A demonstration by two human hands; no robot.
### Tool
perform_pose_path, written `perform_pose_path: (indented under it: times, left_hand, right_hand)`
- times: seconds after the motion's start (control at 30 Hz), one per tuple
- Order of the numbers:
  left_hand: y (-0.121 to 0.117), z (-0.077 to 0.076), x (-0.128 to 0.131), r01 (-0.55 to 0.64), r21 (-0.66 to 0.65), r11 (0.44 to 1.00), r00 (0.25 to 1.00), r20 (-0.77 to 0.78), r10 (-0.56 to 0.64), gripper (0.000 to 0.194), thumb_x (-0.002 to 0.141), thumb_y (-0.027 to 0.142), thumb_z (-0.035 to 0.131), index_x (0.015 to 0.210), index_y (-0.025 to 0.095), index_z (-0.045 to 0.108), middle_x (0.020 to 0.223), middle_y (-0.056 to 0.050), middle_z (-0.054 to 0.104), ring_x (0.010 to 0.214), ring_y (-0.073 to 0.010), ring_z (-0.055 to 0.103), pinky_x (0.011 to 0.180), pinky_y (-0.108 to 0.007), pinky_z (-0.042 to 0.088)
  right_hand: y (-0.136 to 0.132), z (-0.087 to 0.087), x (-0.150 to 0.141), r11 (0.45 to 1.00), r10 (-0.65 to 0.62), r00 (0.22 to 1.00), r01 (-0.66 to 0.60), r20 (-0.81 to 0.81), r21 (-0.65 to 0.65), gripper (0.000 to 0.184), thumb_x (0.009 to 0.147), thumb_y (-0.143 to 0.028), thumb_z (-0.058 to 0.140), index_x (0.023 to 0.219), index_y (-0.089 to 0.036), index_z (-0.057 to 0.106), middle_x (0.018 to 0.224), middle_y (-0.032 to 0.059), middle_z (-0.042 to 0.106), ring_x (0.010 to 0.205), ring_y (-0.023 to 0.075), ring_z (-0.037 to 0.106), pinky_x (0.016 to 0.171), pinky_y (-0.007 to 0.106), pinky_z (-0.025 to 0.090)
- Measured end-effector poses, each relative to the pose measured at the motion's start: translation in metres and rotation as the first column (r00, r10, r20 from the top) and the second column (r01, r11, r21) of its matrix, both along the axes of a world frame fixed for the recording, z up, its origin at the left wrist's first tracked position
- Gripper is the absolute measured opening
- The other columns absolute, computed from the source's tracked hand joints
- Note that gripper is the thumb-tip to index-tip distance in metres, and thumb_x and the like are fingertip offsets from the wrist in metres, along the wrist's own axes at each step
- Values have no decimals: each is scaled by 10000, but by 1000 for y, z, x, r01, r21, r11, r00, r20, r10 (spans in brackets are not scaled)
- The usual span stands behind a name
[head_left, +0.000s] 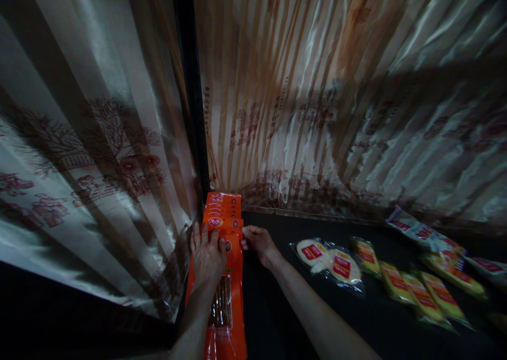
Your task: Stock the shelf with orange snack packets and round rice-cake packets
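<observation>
Pinching orange packet (pixel 233 229), right hand (pixel 259 245); left hand (pixel 208 258) spread atop; black surface (pixel 265 307); printed sheeting (pixel 297 95)

Printed sheeting (pixel 277 111) walls off back and left, meeting at a dark post (pixel 192 85). Orange packets (pixel 236 307) crowd that corner. Bare black surface (pixel 263 317) separates them from round white packs (pixel 344 267); the right forearm (pixel 309 307) crosses this lane.

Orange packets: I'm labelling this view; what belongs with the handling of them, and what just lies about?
In use:
orange packets
left hand, on them
right hand, at their edge

Lying about:
round white packs
yellow packs
colourful bag
</observation>
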State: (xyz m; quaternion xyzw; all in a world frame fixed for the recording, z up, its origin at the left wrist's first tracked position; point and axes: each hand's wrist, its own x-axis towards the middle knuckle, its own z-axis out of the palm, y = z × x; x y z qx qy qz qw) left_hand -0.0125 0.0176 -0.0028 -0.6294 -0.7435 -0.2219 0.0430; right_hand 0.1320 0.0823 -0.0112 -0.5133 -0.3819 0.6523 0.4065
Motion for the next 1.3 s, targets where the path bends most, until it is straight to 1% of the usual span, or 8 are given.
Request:
perform_pose_path:
  times: [0.1, 0.17, 0.33, 0.47, 0.6, 0.8, 1.07, 1.3]
  left_hand:
    - [0, 2, 1, -8, 11, 1000, 1000, 1, 8, 310, 868, 275, 431, 1061, 162, 645, 1234, -121, 576, 1310, -326, 328, 1055, -497, 296]
    - [1, 2, 1, -8, 27, 1000, 1000, 8, 8, 295, 864, 271, 436, 1024, 151, 653, 1219, -127, 582, 1302, -334, 337, 1049, -500, 306]
    - [3, -2, -1, 0, 64, 998, 1000, 21, -1, 286, 855, 275, 448, 995, 135, 655, 1219, -148, 573, 1299, -350, 329, 1046, -490, 319]
    - [4, -5, -2, 2, 73, 997, 1000, 17, -3, 286, 855, 285, 448, 984, 133, 654, 1213, -142, 574, 1300, -336, 333, 1053, -490, 317]
    - [4, -4, -1, -9, 66, 998, 999, 38, 6, 291, 854, 285, 447, 985, 131, 656, 1227, -140, 567, 1313, -329, 319, 1054, -480, 325]
    - [2, -1, -2, -7, 49, 999, 997, 77, 4, 329, 853, 282, 454, 1093, 147, 634, 1262, -136, 550, 1329, -328, 297, 1063, -472, 322]
    - [3, 1, -3, 13, 54, 998, 996, 86, -18, 291, 837, 255, 469, 1025, 142, 659, 1240, -138, 568, 1331, -327, 295, 1073, -464, 314]
    - [2, 3, -3, -9, 55, 998, 993, 114, 3, 287, 827, 242, 471, 1032, 153, 652, 1263, -139, 551, 1340, -321, 282, 1064, -482, 324]
  right_hand:
    - [2, -1, 6, 996, 86, 996, -86, -9, 2, 199, 638, -301, 728, 676, -139, 619, 494, -24, 590, 441, 73, 521, 483, 203, 443]
    - [3, 0, 8, 991, 131, 991, -131, 1, 9, 186, 619, -278, 730, 672, -135, 623, 499, -24, 595, 454, 74, 526, 494, 206, 442]
    - [6, 1, 5, 986, 154, 986, -157, 59, 54, 163, 592, -242, 719, 608, -149, 586, 459, -46, 575, 432, 70, 508, 484, 207, 431]
    - [7, 0, 2, 991, 119, 987, -126, 109, 51, 157, 595, -222, 698, 587, -166, 551, 430, -61, 560, 407, 68, 499, 463, 201, 428]
    - [7, -5, -2, 992, 71, 987, -85, 143, 97, 198, 621, -273, 676, 563, -178, 513, 412, -73, 538, 379, 64, 481, 422, 188, 404]
    - [5, -11, -8, 983, 14, 983, -47, 182, 180, 222, 653, -331, 631, 556, -188, 491, 411, -79, 526, 363, 63, 483, 404, 182, 401]
    - [1, -11, -11, 974, -53, 963, -8, 263, 226, 186, 706, -352, 553, 606, -197, 530, 445, -69, 540, 391, 94, 531, 428, 205, 442]
    - [2, -18, -13, 958, -146, 959, 76, 243, 277, 217, 691, -401, 571, 617, -198, 555, 471, -42, 572, 417, 121, 547, 434, 233, 464]
